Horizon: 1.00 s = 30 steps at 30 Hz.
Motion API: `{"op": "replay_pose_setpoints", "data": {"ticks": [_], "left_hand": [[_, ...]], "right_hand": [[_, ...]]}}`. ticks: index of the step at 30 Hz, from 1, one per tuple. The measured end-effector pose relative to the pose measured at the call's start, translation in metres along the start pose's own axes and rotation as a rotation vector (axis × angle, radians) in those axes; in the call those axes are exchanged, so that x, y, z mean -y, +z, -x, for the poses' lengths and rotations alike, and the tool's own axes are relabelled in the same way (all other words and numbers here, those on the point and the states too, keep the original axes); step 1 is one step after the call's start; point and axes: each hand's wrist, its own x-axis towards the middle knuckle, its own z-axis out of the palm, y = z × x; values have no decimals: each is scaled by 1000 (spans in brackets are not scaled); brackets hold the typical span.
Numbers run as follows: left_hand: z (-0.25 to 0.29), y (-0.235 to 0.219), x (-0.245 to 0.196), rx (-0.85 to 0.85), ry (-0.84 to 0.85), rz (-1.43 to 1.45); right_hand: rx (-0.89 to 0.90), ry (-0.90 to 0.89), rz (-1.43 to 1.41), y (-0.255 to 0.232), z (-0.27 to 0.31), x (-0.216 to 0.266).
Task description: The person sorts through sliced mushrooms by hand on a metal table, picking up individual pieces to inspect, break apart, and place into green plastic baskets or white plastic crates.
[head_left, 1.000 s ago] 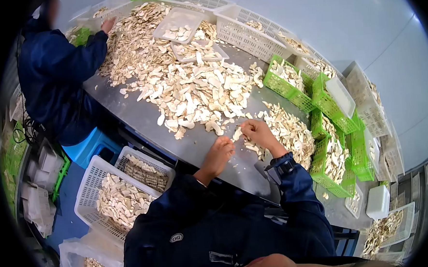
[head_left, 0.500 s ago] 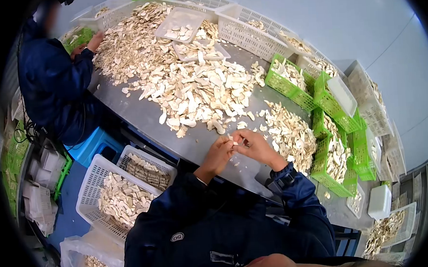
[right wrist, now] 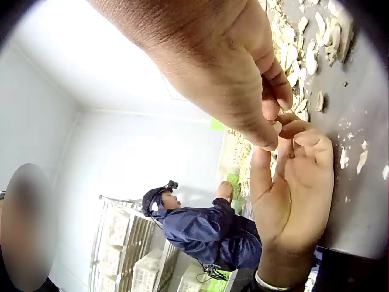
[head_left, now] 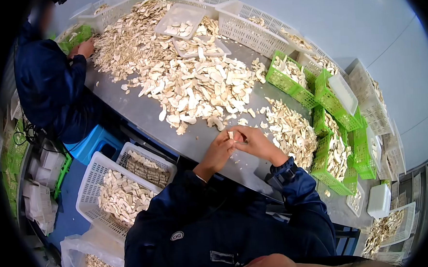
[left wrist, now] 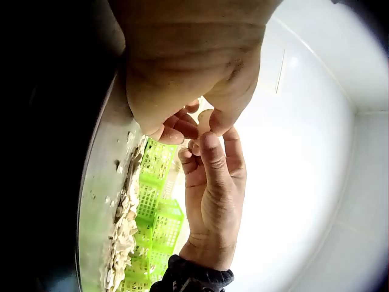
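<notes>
1. Head view: left hand (head_left: 218, 150) and right hand (head_left: 255, 142) meet, fingertips pinching one pale dried slice (head_left: 230, 135) between them, seemingly for close inspection.
2. It is held just above the steel table (head_left: 140, 115) edge.
3. Loose slice pile (head_left: 197, 88) lies beyond; green baskets (head_left: 338, 141) stand right, within reach.

Second worker's face (head_left: 48, 16) blurred, pinched slice (head_left: 230, 135) mostly hidden by fingers (head_left: 224, 142)
</notes>
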Motion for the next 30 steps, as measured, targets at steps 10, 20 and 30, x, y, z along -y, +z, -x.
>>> {"op": "replay_pose_setpoints", "data": {"ticks": [10, 20, 30], "left_hand": [[-1, -3, 4, 8, -18, 56], [-2, -11, 8, 52, -29, 50], [-2, -13, 12, 6, -67, 56]], "right_hand": [[17, 101, -31, -1, 0, 2], [7, 104, -44, -2, 2, 2], [11, 111, -28, -3, 4, 3]]}}
